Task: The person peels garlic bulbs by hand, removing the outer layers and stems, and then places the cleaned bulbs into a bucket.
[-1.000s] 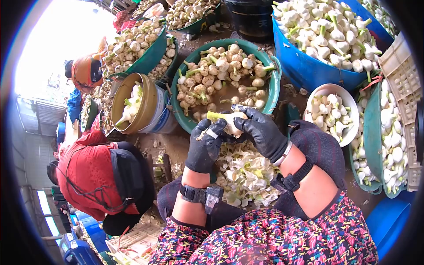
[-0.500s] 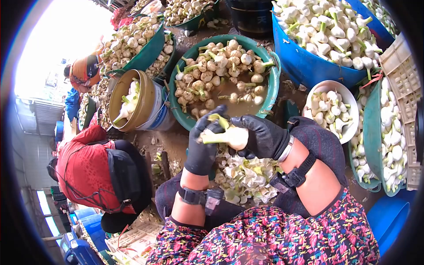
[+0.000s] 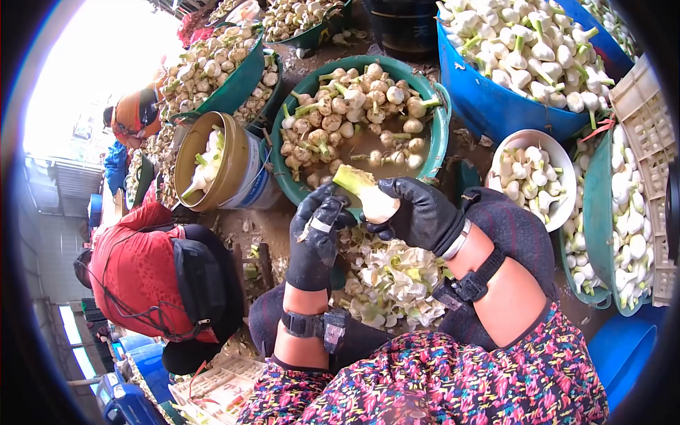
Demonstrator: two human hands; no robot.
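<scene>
Head view. Item: one garlic bulb (image 3: 379, 207), pale, with a cut green stem (image 3: 347, 177), held between the hands over the lap. Right hand (image 3: 425, 212), gloved: fingers closed about the bulb's round end, a grip that leaves the stem free toward the left. Left hand (image 3: 315, 237), gloved: fingers half curled just beside the stem; whether it holds anything cannot be told. Below: heap of peelings (image 3: 397, 273), presumably placed to catch scraps. Ahead: green basin (image 3: 440, 145) of soiled bulbs, evidently near for reaching. Rightward: white bowl (image 3: 524, 138) of cleaner bulbs, similarly handy.
</scene>
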